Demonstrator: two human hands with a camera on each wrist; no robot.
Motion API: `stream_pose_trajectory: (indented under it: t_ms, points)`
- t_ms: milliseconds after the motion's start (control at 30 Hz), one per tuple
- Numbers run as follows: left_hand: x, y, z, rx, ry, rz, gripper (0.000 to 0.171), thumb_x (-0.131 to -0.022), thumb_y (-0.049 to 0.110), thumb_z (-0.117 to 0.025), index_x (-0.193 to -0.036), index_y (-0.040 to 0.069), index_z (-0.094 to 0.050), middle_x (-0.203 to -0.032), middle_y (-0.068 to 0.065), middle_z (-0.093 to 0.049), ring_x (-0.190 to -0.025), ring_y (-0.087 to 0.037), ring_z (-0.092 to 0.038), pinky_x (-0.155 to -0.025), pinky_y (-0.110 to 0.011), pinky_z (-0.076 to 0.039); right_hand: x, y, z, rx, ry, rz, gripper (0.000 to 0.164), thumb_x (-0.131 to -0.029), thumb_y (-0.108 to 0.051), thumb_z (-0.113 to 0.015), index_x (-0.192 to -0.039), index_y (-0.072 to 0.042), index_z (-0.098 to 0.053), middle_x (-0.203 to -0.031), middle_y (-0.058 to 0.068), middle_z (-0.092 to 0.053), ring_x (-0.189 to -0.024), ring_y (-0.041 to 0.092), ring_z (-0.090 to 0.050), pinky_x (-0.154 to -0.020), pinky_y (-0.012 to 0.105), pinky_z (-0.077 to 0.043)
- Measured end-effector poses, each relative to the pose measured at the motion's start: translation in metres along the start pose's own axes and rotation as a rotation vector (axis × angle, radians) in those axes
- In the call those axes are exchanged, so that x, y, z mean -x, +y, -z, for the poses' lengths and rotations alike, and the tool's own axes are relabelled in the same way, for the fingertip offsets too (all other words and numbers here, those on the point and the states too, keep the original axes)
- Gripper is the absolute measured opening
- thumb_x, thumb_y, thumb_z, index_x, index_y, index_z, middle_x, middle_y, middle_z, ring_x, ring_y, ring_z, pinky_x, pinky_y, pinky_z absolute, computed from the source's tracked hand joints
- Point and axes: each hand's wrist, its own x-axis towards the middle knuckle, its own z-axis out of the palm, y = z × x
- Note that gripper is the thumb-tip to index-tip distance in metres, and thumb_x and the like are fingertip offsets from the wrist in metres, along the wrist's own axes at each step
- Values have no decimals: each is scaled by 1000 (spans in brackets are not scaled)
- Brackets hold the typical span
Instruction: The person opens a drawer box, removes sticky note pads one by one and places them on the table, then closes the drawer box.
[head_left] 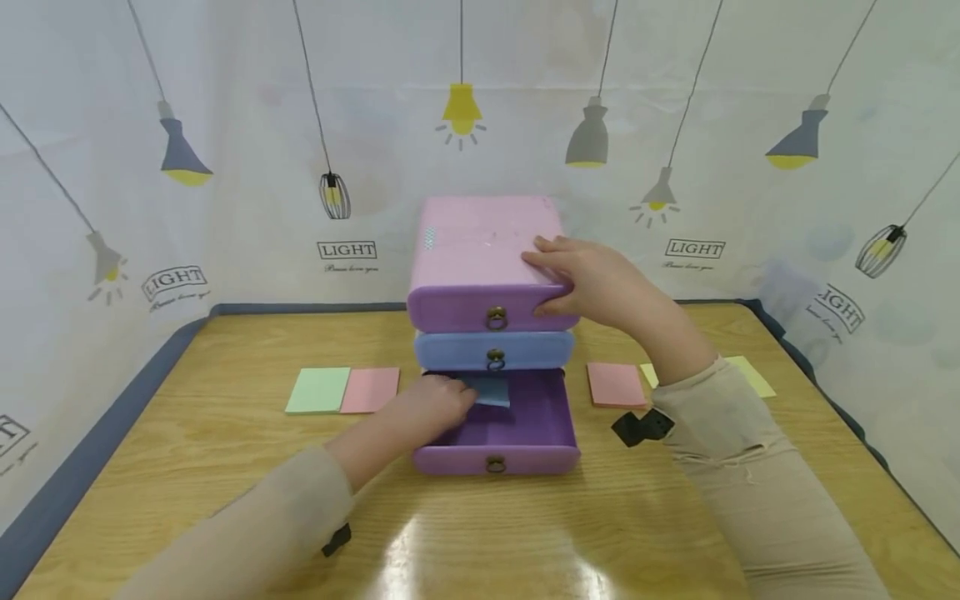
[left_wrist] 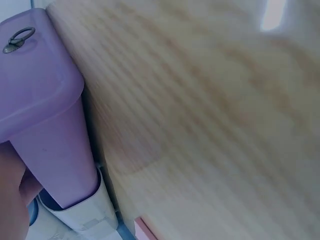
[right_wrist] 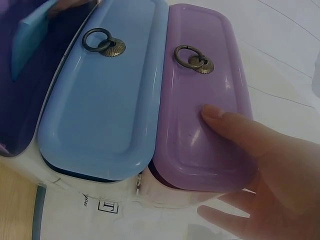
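Note:
A small cabinet point(head_left: 480, 242) with three stacked drawers and a pink top stands on the wooden table. Its bottom purple drawer point(head_left: 525, 425) is pulled out. My left hand point(head_left: 431, 408) reaches into that drawer and pinches a blue sticky note pad point(head_left: 493, 392); the right wrist view shows the same pad point(right_wrist: 31, 37) tilted near the fingers. My right hand point(head_left: 600, 279) rests on the cabinet's upper right corner, fingers on the pink top and thumb against the closed top purple drawer point(right_wrist: 200, 135). The blue middle drawer point(right_wrist: 107, 110) is closed.
Left of the cabinet lie a green note pad point(head_left: 318, 391) and a pink note pad point(head_left: 371, 390). To the right are another pink pad point(head_left: 615, 385) and a yellow pad point(head_left: 752, 377), partly behind my right forearm. A lamp-printed cloth point(head_left: 262, 150) encloses the table's back and sides.

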Motion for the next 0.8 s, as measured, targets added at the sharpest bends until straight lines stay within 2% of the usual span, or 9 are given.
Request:
stream_pose_trajectory:
  t_ms: [100, 167, 233, 533, 800]
  points:
    - [2, 1, 1, 80, 68, 101, 14, -77, 12, -72, -79, 8, -59, -69, -2, -57, -59, -19, -58, -52, -34, -49, 1, 1, 0, -4, 4, -3, 79, -78, -32, -83, -145, -12, -47, -154, 12, -33, -143, 33, -26, -114, 48, -23]
    - [4, 2, 2, 117, 91, 153, 14, -77, 10, -72, -80, 7, -59, -70, -1, -56, -59, -20, -57, -52, -33, -49, 1, 1, -1, -9, 11, 1, 79, -78, -32, -83, -145, -12, -48, -154, 12, -33, -143, 32, -27, -114, 48, -23]
    - [6, 2, 4, 127, 106, 172, 13, -76, 9, -71, -79, 7, -58, -69, -1, -55, -57, -19, -56, -51, -32, -48, 0, 1, -2, -14, 18, 6, 78, -78, -31, -83, -145, -12, -48, -154, 12, -34, -142, 32, -27, -114, 48, -24]
    - [19, 1, 13, 101, 232, 164, 15, -75, 7, -71, -89, 3, -66, -76, -4, -65, -61, -19, -60, -51, -31, -51, 1, 2, -3, -22, 27, 17, 77, -78, -29, -83, -144, -11, -49, -154, 13, -34, -142, 33, -27, -114, 49, -23]
    - [31, 0, 28, 23, 293, 79, 23, -72, 8, -75, -93, 1, -69, -79, -5, -69, -60, -16, -63, -50, -28, -52, 2, 3, -3, -17, 29, 30, 77, -78, -29, -83, -145, -11, -48, -154, 14, -34, -142, 34, -27, -114, 49, -23]
